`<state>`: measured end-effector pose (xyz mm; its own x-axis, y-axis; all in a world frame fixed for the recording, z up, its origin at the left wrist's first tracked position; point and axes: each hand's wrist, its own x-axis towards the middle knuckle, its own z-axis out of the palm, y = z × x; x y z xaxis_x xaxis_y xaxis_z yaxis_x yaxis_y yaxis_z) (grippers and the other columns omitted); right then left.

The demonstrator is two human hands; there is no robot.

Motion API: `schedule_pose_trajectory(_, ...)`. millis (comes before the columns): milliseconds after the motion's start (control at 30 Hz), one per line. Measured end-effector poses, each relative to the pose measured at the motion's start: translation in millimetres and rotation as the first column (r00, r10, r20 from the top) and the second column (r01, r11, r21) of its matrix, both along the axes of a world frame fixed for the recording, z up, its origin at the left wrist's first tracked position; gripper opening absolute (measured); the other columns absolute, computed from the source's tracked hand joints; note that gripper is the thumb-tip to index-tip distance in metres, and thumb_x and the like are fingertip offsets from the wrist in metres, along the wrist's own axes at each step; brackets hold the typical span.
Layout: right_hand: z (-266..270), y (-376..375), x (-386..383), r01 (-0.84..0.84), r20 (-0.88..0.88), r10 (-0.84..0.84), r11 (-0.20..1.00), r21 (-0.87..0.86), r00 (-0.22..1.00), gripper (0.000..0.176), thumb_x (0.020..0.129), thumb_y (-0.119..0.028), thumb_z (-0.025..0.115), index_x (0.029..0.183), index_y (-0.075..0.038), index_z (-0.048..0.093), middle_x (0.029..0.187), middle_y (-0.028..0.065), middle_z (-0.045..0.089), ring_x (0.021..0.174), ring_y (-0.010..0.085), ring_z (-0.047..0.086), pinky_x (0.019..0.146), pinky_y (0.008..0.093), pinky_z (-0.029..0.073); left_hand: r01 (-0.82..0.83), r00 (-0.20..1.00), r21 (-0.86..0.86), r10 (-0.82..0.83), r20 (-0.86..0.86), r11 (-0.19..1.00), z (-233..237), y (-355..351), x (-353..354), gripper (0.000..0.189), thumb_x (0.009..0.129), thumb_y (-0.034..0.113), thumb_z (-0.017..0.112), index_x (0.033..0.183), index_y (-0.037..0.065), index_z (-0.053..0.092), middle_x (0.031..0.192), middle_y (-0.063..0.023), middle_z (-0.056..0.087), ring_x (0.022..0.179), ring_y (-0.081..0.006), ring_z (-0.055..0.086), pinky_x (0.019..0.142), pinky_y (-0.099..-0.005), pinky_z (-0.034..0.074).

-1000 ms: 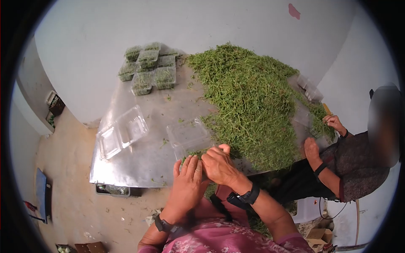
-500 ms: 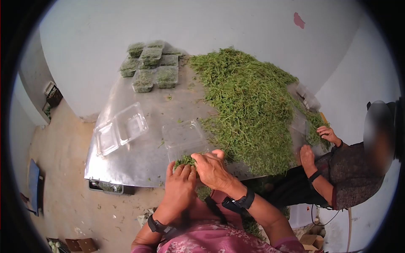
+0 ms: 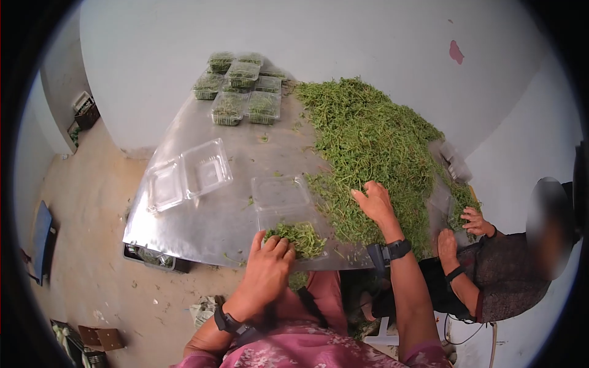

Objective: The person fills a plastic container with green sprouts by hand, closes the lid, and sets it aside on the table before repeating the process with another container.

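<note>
A clear plastic box lies open near the front edge of the metal table, its lid (image 3: 281, 193) flat behind it and green sprigs (image 3: 302, 239) in its near half. My left hand (image 3: 269, 264) rests at the left of those sprigs, fingers curled over their edge; what its fingertips hold is hidden. Farther right, my right hand (image 3: 375, 205) reaches over the big heap of greens (image 3: 380, 141), thumb and index finger apart, with nothing seen between them. Another open clear box (image 3: 190, 175) lies at the left of the table.
Filled clear boxes (image 3: 236, 92) are stacked at the back left of the table (image 3: 202, 236). A co-worker (image 3: 503, 270) sits at the right, both hands by the heap's right end. Some clear boxes (image 3: 454, 162) lie beyond. A dark crate (image 3: 156, 257) is below the left edge.
My right hand has left the sprigs in the box and moved right and away from me, onto the heap. My left hand remains at the box. The whole view has shifted slightly.
</note>
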<state>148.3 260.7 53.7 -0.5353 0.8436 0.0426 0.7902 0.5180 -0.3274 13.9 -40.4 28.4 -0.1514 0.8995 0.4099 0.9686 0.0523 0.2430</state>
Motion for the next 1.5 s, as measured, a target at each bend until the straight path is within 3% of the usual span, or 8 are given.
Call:
schedule_pose_trajectory(200, -21, 8, -20, 0.039, 0.270, -0.028, 0.999, -0.036, 0.962, 0.059, 0.087, -0.042, 0.071, 0.123, 0.002, 0.055, 0.132, 0.0258, 0.050, 0.117, 0.0430, 0.053, 0.094, 0.0549, 0.047, 0.021, 1.000, -0.024, -0.021, 0.014, 0.999, 1, -3, -3, 0.035, 0.079, 0.017, 0.064, 0.111, 0.003, 0.066, 0.116, -0.0099, 0.063, 0.116, -0.0265, 0.055, 0.110, -0.0507, 0.028)
schedule_pose_trajectory(333, -35, 19, -11, -0.077, 0.209, 0.076, 0.997, -0.003, 0.975, 0.024, 0.090, -0.019, 0.069, 0.104, -0.003, 0.059, 0.117, 0.0222, 0.052, 0.098, 0.0391, 0.057, 0.076, 0.0550, 0.049, 0.027, 0.999, -0.010, -0.026, 0.034, 1.000, -2, -3, -5, 0.035, 0.080, 0.018, 0.064, 0.111, 0.004, 0.066, 0.117, -0.0098, 0.063, 0.116, -0.0265, 0.055, 0.111, -0.0503, 0.028)
schedule_pose_trajectory(567, 4, 3, 13, -0.130, -0.089, 0.129, 0.992, -0.001, 0.988, 0.012, 0.093, -0.009, 0.061, 0.103, -0.003, 0.059, 0.077, 0.0128, 0.058, 0.063, 0.0268, 0.054, 0.055, 0.0452, 0.041, 0.021, 0.999, -0.027, -0.020, 0.035, 0.999, -4, -2, -4, 0.036, 0.080, 0.021, 0.066, 0.112, 0.004, 0.065, 0.116, -0.0096, 0.062, 0.115, -0.0266, 0.054, 0.110, -0.0512, 0.028)
schedule_pose_trajectory(900, 59, -46, 4, -0.288, -0.431, 0.204, 0.948, -0.138, 0.879, 0.016, 0.085, -0.008, 0.059, 0.099, 0.000, 0.063, 0.065, 0.0015, 0.055, 0.059, 0.0042, 0.045, 0.052, 0.0263, 0.039, 0.051, 0.996, 0.065, -0.055, 0.069, 0.997, 3, -12, -3, 0.074, 0.070, 0.030, 0.079, 0.130, -0.001, 0.050, 0.131, -0.0156, 0.052, 0.127, -0.0330, 0.045, 0.111, -0.0546, 0.026)
schedule_pose_trajectory(1133, 86, -124, -27, -0.511, -0.348, 0.457, 0.856, -0.079, 0.819, 0.019, 0.081, -0.006, 0.062, 0.099, 0.001, 0.063, 0.077, 0.0149, 0.065, 0.063, 0.0197, 0.060, 0.059, 0.0336, 0.046, -0.045, 0.983, 0.086, 0.029, 0.181, 0.995, 2, -32, -12, 0.091, 0.066, 0.038, 0.083, 0.135, -0.005, 0.041, 0.141, -0.0227, 0.041, 0.133, -0.0406, 0.037, 0.112, -0.0547, 0.025)
schedule_pose_trajectory(1233, 59, -131, -37, -0.622, -0.306, 0.555, 0.758, -0.198, 0.774, 0.025, 0.081, -0.002, 0.065, 0.105, 0.003, 0.060, 0.087, 0.0117, 0.065, 0.065, 0.0138, 0.059, 0.063, 0.0311, 0.050, -0.058, 0.982, 0.027, 0.052, 0.184, 0.998, 6, -31, -14, 0.092, 0.067, 0.038, 0.083, 0.136, -0.005, 0.039, 0.141, -0.0228, 0.041, 0.134, -0.0409, 0.035, 0.112, -0.0532, 0.025)
schedule_pose_trajectory(1333, 55, -136, -36, -0.656, -0.280, 0.601, 0.735, -0.174, 0.748, 0.025, 0.083, -0.009, 0.065, 0.106, 0.002, 0.060, 0.090, 0.0178, 0.064, 0.081, 0.0294, 0.065, 0.071, 0.0395, 0.051, -0.042, 0.982, 0.018, 0.038, 0.186, 0.999, 12, -30, -14, 0.090, 0.068, 0.038, 0.082, 0.136, -0.005, 0.040, 0.142, -0.0229, 0.040, 0.135, -0.0409, 0.034, 0.112, -0.0524, 0.026)
schedule_pose_trajectory(1500, 46, -129, -34, -0.681, -0.245, 0.642, 0.720, -0.133, 0.727, 0.023, 0.086, -0.008, 0.061, 0.107, 0.001, 0.059, 0.098, 0.0162, 0.064, 0.084, 0.0333, 0.064, 0.077, 0.0425, 0.049, 0.021, 0.988, 0.048, -0.028, 0.154, 0.999, 18, -19, -11, 0.086, 0.073, 0.040, 0.078, 0.136, -0.005, 0.042, 0.143, -0.0217, 0.042, 0.136, -0.0381, 0.035, 0.112, -0.0536, 0.025)
